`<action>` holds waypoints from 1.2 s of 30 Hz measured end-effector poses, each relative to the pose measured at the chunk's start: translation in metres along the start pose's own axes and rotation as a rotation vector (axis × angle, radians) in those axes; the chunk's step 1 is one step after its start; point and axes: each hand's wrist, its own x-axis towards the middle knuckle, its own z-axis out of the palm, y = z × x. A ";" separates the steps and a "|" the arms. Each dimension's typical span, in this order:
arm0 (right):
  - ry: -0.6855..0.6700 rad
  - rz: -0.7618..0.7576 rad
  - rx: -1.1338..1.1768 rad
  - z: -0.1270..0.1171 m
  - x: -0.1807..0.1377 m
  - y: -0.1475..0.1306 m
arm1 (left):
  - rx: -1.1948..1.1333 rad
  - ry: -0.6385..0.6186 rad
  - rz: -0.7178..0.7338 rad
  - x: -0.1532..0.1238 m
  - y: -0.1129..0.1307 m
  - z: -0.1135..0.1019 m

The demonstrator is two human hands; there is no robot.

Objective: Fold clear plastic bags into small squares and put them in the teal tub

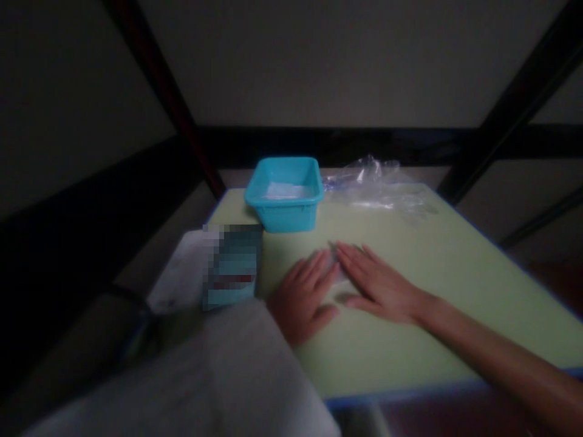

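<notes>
In the head view, your left hand (303,297) and right hand (380,285) lie flat with fingers stretched out, gripping nothing, over a thin pale piece (337,270) on the table (455,303). It sits between your fingertips, partly covered, too blurred to identify. Your handling of it looks unfinished, as both hands are on it. White sheets (286,190) already lie in the blue basket (289,217); whether they are finished pieces, you cannot tell. Crumpled clear plastic (373,185) lies beside the basket.
</notes>
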 end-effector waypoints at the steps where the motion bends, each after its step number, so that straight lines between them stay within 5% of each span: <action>1: -0.013 -0.001 0.010 0.001 0.001 -0.001 | 0.002 -0.010 0.004 0.000 0.000 0.000; 12: -0.120 0.047 0.048 0.000 0.002 -0.003 | -0.005 -0.085 0.021 0.001 -0.001 -0.005; 36: -0.025 0.063 -0.032 0.004 -0.003 -0.002 | -0.014 -0.072 0.004 0.000 -0.003 -0.002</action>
